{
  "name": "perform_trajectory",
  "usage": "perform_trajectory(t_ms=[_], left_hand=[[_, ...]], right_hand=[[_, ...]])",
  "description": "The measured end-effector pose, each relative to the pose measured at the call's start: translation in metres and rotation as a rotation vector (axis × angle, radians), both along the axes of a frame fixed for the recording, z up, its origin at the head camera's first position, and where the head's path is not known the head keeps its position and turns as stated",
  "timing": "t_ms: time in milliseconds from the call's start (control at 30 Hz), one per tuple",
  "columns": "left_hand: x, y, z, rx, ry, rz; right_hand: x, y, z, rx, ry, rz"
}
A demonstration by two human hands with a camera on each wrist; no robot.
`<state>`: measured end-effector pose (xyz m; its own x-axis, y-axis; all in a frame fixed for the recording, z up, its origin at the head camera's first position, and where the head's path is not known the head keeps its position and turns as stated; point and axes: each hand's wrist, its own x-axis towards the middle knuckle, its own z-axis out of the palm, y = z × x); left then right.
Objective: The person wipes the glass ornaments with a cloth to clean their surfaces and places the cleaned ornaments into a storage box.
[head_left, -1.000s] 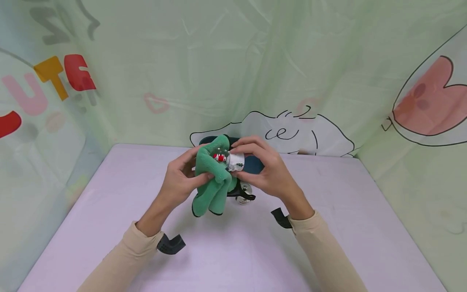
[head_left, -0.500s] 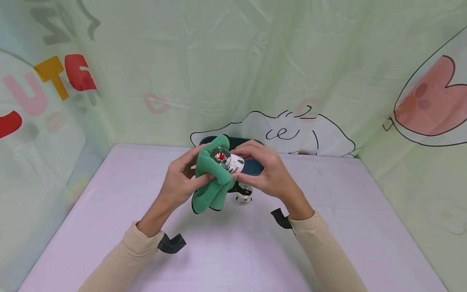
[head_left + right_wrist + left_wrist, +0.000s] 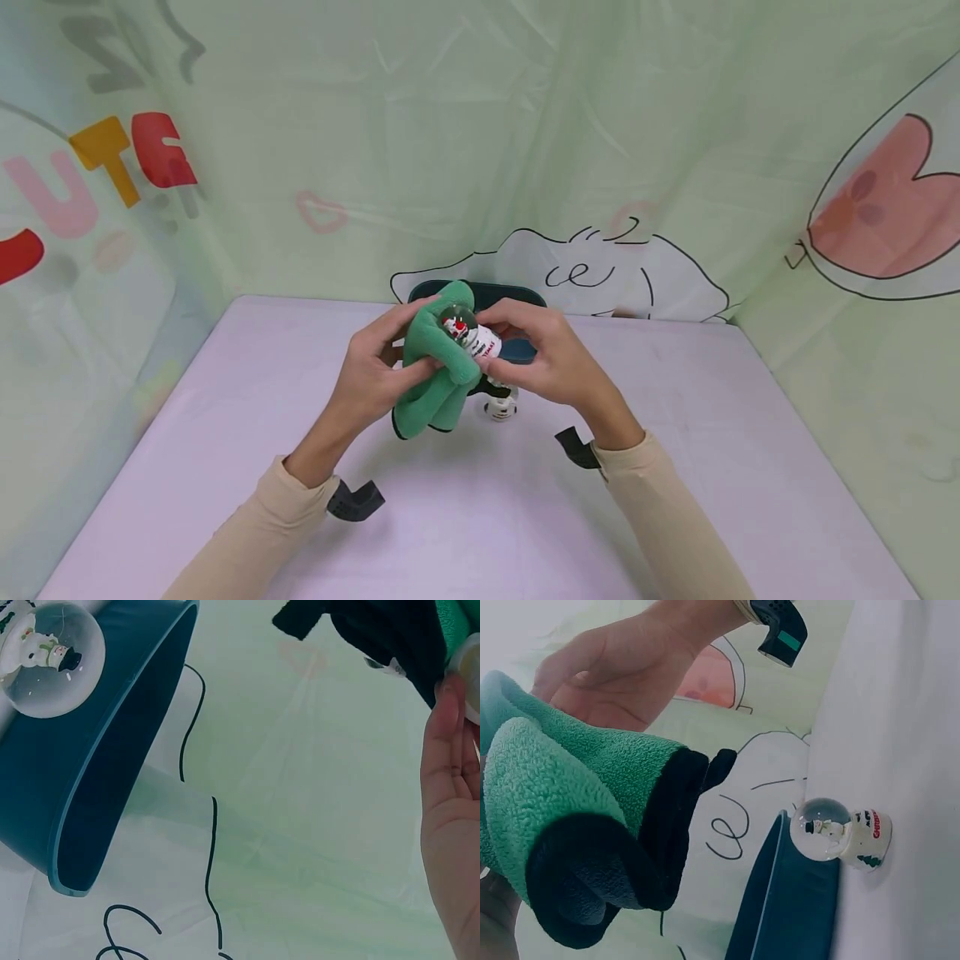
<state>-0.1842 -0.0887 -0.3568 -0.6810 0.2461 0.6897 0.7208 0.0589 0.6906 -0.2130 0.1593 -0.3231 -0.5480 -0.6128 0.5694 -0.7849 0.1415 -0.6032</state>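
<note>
My left hand [image 3: 375, 362] holds a bunched green cloth [image 3: 431, 354] with black edging, thumb on the near side. The cloth is wrapped partly round the clear dome of a snow globe [image 3: 483, 342], which has a red-and-white figure inside. My right hand [image 3: 551, 350] pinches its white printed base between thumb and fingers. The globe is tilted, dome toward the left. In the right wrist view the right hand's fingers [image 3: 454, 742] touch the round underside of the base. A second snow globe [image 3: 821, 829], with a snowman inside, stands upright on the table just below the hands.
Behind the hands stands a dark teal bin [image 3: 517, 293], its mouth showing at the back edge of the table [image 3: 480, 517]. The second globe is close in front of it. Printed curtains [image 3: 450, 150] surround the table at the back and sides.
The held snow globe has turned and tilted in my right fingers, so red lettering on its base now shows. My right hand has shifted slightly downward; the left hand keeps the cloth against the dome.
</note>
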Motion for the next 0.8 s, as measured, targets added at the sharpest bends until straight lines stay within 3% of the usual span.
perform_trajectory(t_ms=[400,633,800], left_hand=[[-0.0005,-0.002,-0.0034,-0.01,-0.03,-0.025],[-0.0015,-0.0041,-0.0033,-0.069,-0.082,-0.041],[-0.0027,-0.004,-0.0049,-0.111,-0.086,-0.044]], right_hand=[[0.0009,-0.0028,0.0019,0.065,-0.056,-0.013],[0.001,-0.0033,0.0011,0.122,-0.153,-0.022],[-0.0005,-0.0041,-0.0016,0.144,-0.155,-0.053]])
